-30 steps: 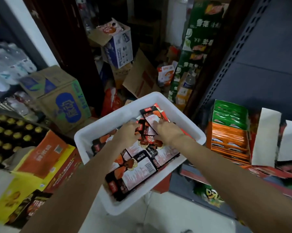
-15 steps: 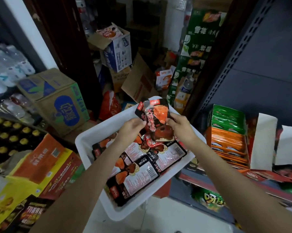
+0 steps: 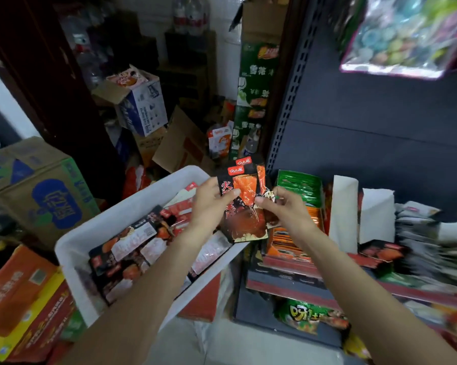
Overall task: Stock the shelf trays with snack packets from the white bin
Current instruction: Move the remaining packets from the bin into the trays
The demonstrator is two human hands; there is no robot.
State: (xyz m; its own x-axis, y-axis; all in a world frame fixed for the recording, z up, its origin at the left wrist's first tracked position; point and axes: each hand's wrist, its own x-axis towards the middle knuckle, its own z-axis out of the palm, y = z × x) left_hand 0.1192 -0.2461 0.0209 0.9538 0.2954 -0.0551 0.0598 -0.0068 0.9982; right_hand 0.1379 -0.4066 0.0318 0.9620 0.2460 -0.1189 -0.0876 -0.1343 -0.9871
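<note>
- Head view: both hands hold a small stack of snack packets upright, their long axis running top to bottom, above the far right corner of the white bin.
- The left hand grips the stack's left edge, thumb across the front; the right hand pinches its right edge (at least two packets, judging by the two red labels at the top).
- Taking the white bin as landmark, the shelf trays lie to its right, just beyond the right hand, with green and orange packets standing in rows.
- So the stack sits between bin and trays, and the right hand is the nearer one to the trays; the coming move looks like a short carry rightward, keeping the packets upright to slot in.
- More packets lie flat in the bin, under the left forearm.
</note>
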